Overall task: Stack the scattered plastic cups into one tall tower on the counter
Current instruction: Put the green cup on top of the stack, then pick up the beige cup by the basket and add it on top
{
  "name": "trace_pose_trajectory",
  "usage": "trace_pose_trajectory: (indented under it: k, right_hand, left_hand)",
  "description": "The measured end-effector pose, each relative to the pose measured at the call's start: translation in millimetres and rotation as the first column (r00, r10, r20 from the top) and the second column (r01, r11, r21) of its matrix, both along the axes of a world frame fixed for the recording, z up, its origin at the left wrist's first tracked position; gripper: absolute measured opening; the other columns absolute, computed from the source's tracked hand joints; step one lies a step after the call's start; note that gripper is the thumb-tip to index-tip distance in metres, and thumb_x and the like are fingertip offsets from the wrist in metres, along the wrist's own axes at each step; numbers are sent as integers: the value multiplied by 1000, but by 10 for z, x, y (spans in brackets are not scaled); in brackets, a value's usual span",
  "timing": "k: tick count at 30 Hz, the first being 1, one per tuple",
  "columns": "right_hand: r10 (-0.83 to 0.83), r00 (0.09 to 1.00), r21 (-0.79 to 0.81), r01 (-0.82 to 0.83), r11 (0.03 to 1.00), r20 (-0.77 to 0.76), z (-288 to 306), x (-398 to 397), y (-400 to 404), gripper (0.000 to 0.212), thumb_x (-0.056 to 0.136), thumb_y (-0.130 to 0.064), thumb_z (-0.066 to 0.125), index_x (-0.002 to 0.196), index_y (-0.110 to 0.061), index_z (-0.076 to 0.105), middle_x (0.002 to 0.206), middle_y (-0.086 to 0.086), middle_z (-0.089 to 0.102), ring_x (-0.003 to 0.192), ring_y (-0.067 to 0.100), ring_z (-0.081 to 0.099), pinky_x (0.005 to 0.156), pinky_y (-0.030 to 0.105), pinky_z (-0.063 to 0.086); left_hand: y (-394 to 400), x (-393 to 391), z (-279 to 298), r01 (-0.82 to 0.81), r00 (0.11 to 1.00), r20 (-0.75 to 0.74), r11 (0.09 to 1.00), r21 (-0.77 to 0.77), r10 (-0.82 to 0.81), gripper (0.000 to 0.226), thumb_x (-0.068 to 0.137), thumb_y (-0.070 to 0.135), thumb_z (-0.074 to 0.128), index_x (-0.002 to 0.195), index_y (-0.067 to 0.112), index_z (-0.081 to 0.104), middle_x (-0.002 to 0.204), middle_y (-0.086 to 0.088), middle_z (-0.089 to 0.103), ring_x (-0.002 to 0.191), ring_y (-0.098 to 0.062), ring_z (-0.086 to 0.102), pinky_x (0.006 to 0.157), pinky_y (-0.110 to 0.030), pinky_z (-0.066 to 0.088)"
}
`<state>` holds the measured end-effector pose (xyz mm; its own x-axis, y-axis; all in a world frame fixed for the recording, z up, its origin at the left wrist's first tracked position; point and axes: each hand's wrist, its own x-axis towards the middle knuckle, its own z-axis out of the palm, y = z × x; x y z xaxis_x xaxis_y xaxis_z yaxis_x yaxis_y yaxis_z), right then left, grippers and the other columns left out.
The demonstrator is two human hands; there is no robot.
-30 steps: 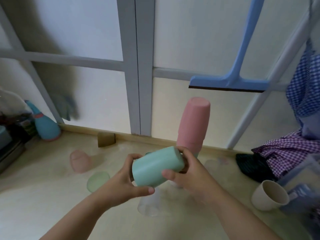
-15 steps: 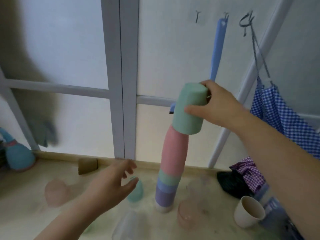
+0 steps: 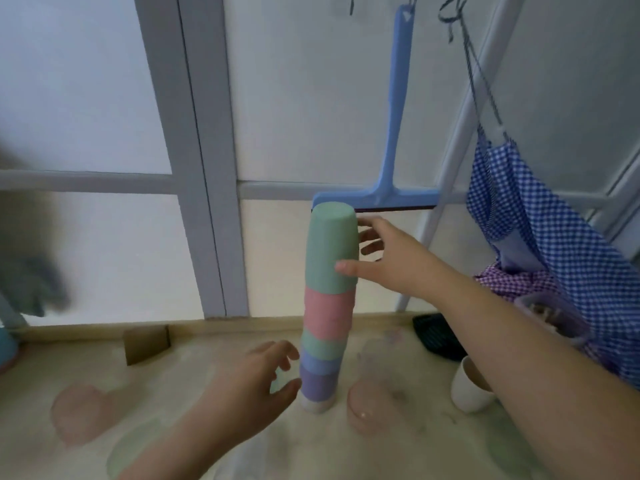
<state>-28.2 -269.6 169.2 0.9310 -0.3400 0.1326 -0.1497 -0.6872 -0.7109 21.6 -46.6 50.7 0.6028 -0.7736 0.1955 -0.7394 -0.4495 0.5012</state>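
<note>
A tower of upturned cups (image 3: 325, 341) stood on the pale surface (image 3: 408, 455), near the wall. From the bottom it ran white, purple, blue, green and pink, with a green cup (image 3: 330, 247) on top. The right hand (image 3: 391, 258) was beside that top cup, fingers spread, the thumb touching its side and the other fingers behind it, not clamped. The left hand (image 3: 252, 386) hung open by the tower's base, fingers apart, holding nothing. A clear pinkish cup (image 3: 363, 407) lay just right of the base, and a cream cup (image 3: 471, 389) lay further right. A blurred pink cup (image 3: 79, 414) lay well to the left. A blue squeegee (image 3: 391, 161) hung on the wall behind.
</note>
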Motion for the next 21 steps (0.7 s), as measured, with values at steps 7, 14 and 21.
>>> trace_pose_trajectory:
  k: [7, 14, 21]
  right_hand:
    - [-340, 935, 41, 345, 938, -105, -613, -966, -618, 45, 79, -33, 67, 120, -22, 51, 108, -5, 60, 94, 7, 58, 80, 21, 45]
    - [-508, 811, 1, 531, 847, -291, -1201, -1926, -1075, 39, 79, -28, 68, 113, -13, 56, 99, -3, 61, 96, 12, 58, 90, 29, 48]
    - [-520, 778, -59, 536, 842, -353, -1635, -2393, -1409, 45, 78, -27, 70, 118, -13, 54, 100, -5, 54, 91, 9, 53, 84, 24, 46]
  left_hand:
    - [-704, -275, -401, 284, 954, -100, 959, 3, -283, 48, 63, 59, 35, 99, 33, 52, 78, 27, 47, 70, -6, 54, 69, -22, 47]
    - [-1588, -707, -571, 430, 899, -147, 896, 112, -413, 32, 83, 38, 56, 113, 27, 48, 109, 10, 56, 88, -10, 57, 79, -29, 50]
    - [-2474, -927, -751, 379, 925, -72, 903, 201, -372, 52, 83, 35, 59, 128, 21, 39, 133, -3, 43, 118, -22, 46, 97, -35, 43]
